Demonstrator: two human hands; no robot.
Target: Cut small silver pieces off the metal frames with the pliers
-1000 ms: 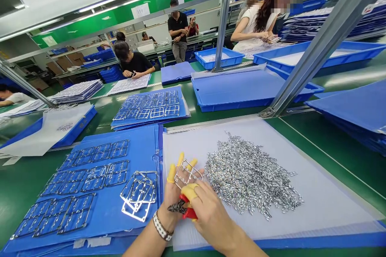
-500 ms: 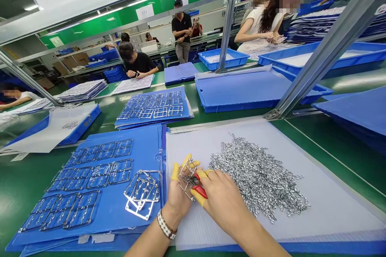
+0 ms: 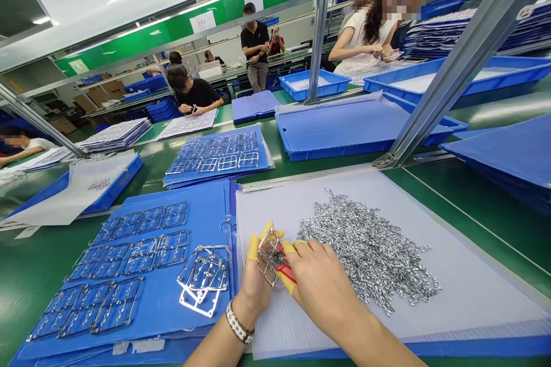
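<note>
My left hand (image 3: pixel 253 285), with yellow finger covers, holds a small shiny metal frame (image 3: pixel 266 272) tilted up in its fingers. Red-handled pliers (image 3: pixel 286 271) are gripped in my right hand (image 3: pixel 322 281), which also wears yellow finger covers. Their jaws reach inside the frame; what they touch there is too small to make out. Right of my hands lies a heap of small silver metal pieces (image 3: pixel 370 252) on a whitish sheet (image 3: pixel 465 309). To the left, several frames (image 3: pixel 118 304) lie in rows on a blue sheet (image 3: pixel 163 309), beside a loose overlapping stack of frames (image 3: pixel 204 275).
Behind stands a second blue sheet with frames (image 3: pixel 215 152) and a shallow blue tray (image 3: pixel 340 126). A slanted metal post (image 3: pixel 439 86) rises at the right. At left is a tray with a white liner (image 3: pixel 86 183). Co-workers (image 3: pixel 365 40) sit across the bench.
The camera view has shifted slightly. Both hands stay together over the whitish sheet, with the frame turned a little and the pliers still within it.
</note>
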